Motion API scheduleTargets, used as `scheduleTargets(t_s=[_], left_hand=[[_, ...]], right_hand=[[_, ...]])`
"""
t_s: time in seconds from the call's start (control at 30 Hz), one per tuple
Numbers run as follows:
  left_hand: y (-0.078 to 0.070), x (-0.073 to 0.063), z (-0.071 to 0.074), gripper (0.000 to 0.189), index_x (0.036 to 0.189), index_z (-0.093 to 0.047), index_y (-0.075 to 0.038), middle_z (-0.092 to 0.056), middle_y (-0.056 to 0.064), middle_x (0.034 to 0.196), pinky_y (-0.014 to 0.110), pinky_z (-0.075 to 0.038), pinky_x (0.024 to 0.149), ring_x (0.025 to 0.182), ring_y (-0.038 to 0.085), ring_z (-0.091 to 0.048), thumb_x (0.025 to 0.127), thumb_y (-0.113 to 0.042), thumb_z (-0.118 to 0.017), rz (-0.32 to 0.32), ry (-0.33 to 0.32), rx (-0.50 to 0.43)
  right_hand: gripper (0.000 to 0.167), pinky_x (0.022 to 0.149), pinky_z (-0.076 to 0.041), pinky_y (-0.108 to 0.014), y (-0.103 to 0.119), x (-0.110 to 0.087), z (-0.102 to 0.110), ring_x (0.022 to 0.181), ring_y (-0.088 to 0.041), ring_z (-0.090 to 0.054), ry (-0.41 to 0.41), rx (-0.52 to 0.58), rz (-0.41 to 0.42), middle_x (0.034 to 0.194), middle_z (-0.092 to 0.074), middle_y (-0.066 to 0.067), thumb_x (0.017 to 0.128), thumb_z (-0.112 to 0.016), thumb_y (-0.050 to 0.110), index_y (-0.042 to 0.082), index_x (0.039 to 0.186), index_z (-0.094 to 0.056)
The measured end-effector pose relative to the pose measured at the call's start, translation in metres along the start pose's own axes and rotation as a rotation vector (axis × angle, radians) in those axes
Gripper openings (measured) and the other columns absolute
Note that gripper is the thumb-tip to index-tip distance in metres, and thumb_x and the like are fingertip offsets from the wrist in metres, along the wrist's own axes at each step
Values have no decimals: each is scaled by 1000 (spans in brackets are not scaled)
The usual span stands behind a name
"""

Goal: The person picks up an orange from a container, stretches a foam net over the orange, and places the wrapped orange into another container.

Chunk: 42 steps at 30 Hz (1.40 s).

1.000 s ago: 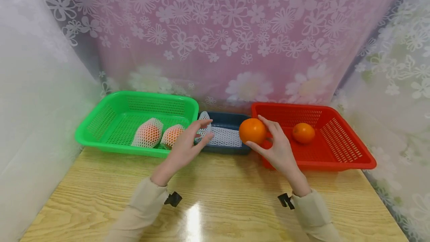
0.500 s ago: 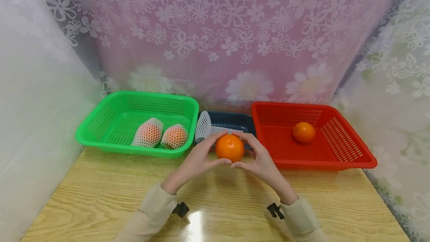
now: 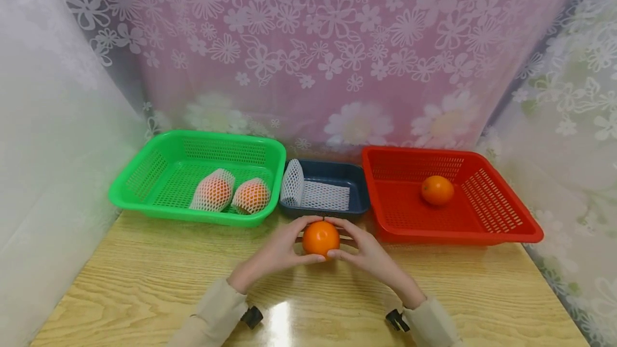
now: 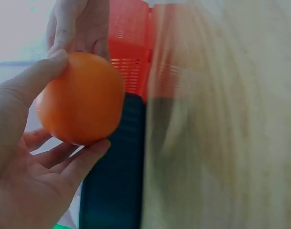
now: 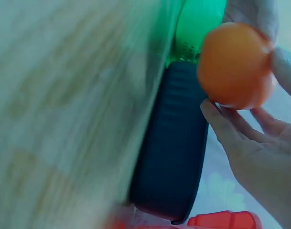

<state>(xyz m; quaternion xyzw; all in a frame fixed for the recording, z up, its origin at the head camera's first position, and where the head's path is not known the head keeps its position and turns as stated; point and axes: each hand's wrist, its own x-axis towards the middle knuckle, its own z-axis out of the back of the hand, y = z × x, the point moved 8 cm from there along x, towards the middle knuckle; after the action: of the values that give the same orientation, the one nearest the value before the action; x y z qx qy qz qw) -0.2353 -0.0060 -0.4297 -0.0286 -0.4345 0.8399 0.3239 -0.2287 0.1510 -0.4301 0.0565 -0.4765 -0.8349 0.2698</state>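
Both hands hold one orange (image 3: 321, 240) between them, in front of the dark blue tray (image 3: 359, 191). My left hand (image 3: 281, 248) grips its left side, thumb toward me and fingers on the far side. On the other side, my right hand (image 3: 368, 253) holds it the same way, the two hands' fingertips nearly meeting. In the left wrist view the orange (image 4: 83, 100) fills the space between left thumb and fingers. The right wrist view shows the right fingers and thumb curved about the orange (image 5: 236, 67). Inside the tray, one white foam net (image 3: 292, 183) stands upright and another foam net (image 3: 325, 196) lies flat.
At left, a green basket (image 3: 144, 167) contains two fruits in foam nets (image 3: 213, 190). A red basket (image 3: 501, 202) on the right has a single bare orange (image 3: 437, 190) in it. All stand along the back of the wooden table (image 3: 159, 283), before a flowered curtain (image 3: 308, 52).
The right hand has brought the orange left from beside the red basket, then toward me. My left hand has come from the tray's foam net to take hold of the orange too.
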Motion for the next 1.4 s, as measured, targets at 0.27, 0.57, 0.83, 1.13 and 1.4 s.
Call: scheduleTargets(t_s=[0.27, 0.57, 0.83, 1.13, 1.4], left_hand=[[9, -7, -11, 73, 144, -47, -14, -57, 2, 141, 43, -50, 103, 120, 20, -59, 85, -36, -83, 27, 43, 72], [11, -9, -15, 73, 145, -46, -18, -56, -1, 141, 44, -49, 104, 122, 19, -57, 85, -38, -83, 29, 66, 27], [10, -9, -16, 74, 149, -44, -15, -52, 4, 147, 49, -45, 108, 131, 24, -52, 88, -37, -81, 28, 93, 50], [9, -10, -19, 80, 152, -41, -10, -50, 10, 148, 53, -43, 110, 134, 28, -49, 87, -36, -81, 16, 121, 87], [12, -10, -21, 86, 154, -38, -11, -49, 11, 149, 54, -45, 107, 134, 29, -51, 86, -37, -82, 22, 126, 90]], right_hand=[[66, 98, -53, -48, 0, -2, -13, 123, -41, -58, 51, -36, 8, 144, -53, -17, 89, -79, 20, 7, 145, -47], [66, 97, -54, -49, -1, -4, -15, 120, -36, -61, 71, -51, -33, 142, -54, -12, 88, -81, 21, 10, 144, -47], [59, 96, -54, -50, 2, -1, -9, 118, -34, -61, 54, -117, -13, 139, -57, -11, 91, -78, 26, 11, 140, -51], [38, 95, -55, -50, 28, 29, 21, 114, -34, -64, -211, -257, 77, 127, -65, -9, 94, -74, 15, 9, 129, -64], [33, 100, -51, -53, 6, 70, 31, 116, -35, -59, -305, -529, -79, 130, -62, -14, 98, -68, 16, 9, 130, -65]])
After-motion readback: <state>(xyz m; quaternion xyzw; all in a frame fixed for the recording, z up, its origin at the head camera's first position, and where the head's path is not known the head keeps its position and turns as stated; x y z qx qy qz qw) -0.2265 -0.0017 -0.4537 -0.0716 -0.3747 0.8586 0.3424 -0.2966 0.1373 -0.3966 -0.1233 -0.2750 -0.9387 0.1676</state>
